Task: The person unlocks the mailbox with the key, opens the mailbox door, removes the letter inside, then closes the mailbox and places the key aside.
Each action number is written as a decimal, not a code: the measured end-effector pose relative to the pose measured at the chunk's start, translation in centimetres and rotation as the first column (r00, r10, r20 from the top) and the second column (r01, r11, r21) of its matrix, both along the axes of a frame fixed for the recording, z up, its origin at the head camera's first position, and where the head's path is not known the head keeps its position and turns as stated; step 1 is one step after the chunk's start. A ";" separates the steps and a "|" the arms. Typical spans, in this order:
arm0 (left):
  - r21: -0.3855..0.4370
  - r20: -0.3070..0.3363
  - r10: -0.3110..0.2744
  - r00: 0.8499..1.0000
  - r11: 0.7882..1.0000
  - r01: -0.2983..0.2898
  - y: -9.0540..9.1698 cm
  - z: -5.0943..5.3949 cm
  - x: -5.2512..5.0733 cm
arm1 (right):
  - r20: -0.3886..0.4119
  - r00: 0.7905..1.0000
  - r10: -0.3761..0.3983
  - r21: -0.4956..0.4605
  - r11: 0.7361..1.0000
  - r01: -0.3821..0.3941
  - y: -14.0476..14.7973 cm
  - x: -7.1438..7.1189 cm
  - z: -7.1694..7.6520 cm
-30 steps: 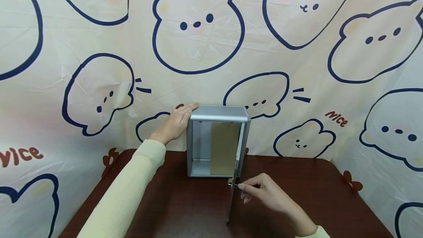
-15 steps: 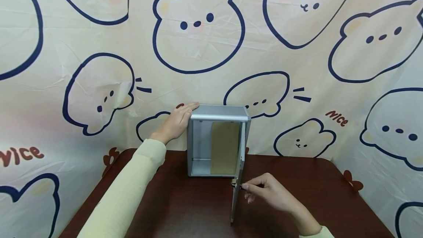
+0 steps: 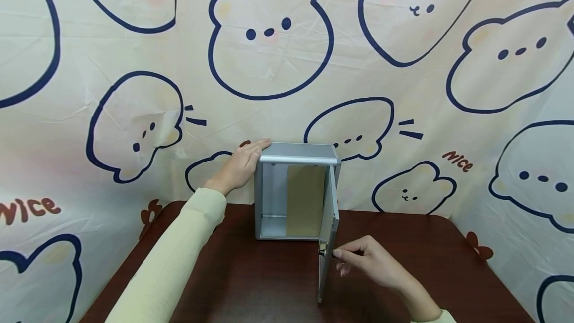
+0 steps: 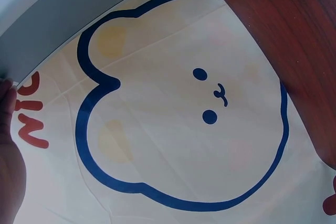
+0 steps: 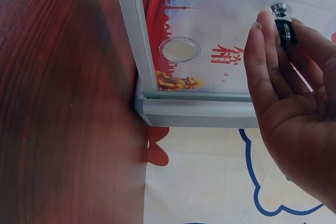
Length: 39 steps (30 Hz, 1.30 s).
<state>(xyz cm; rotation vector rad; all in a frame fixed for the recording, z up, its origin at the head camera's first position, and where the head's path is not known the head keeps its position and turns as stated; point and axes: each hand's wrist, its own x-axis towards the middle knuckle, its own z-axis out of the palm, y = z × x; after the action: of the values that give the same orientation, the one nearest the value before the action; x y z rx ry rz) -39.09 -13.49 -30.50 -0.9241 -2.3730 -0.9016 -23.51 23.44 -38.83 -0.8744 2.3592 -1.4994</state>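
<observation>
A grey metal box (image 3: 298,152) stands on the table with its front door (image 3: 329,228) swung out toward the viewer at the right side. Straight fingers of my left hand (image 3: 237,166) rest on the box's top left edge; the left wrist view catches part of that hand (image 4: 10,156) beside the grey side. With thumb and fingers my right hand (image 3: 374,263) pinches a small black key (image 5: 286,32) at the round lock (image 5: 282,10) on the door's printed outer face. A tan panel (image 3: 305,201) shows inside the box.
The dark red-brown table (image 3: 251,283) runs under the box and both arms. Behind it and at both sides hangs a cream cloth (image 3: 269,118) with blue bear outlines, close behind the box.
The door has swung a little to the right, showing more of its inner face. My right hand has moved right with it, while my left hand stays on the box.
</observation>
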 end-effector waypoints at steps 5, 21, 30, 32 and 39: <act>0.001 0.004 0.004 1.000 1.000 -0.004 0.0 0.0 0.0 | 0.006 1.000 0.005 -0.007 1.000 -0.005 0.5 0.0 0.0; 0.009 0.001 0.002 1.000 1.000 -0.002 0.1 0.0 -0.1 | 0.014 0.999 -0.034 0.008 0.999 0.034 0.8 0.2 0.0; 0.000 0.007 0.009 1.000 1.000 -0.009 0.2 -0.1 -0.1 | -0.023 0.994 -0.108 0.033 0.994 0.108 0.8 0.8 -0.4; -0.002 0.008 0.011 1.000 1.000 -0.011 0.2 -0.1 -0.1 | -0.053 0.987 -0.149 0.039 0.988 0.151 0.7 1.1 -0.4; 0.005 0.005 0.012 1.000 1.000 -0.012 0.2 -0.1 -0.1 | -0.233 0.927 -0.292 0.033 0.951 0.308 0.4 2.0 -0.2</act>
<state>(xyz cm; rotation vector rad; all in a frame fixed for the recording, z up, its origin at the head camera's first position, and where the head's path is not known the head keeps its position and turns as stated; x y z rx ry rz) -39.18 -13.30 -30.55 -0.9056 -2.3770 -0.9056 -21.49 23.86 -38.99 -0.7251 2.8021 -1.4785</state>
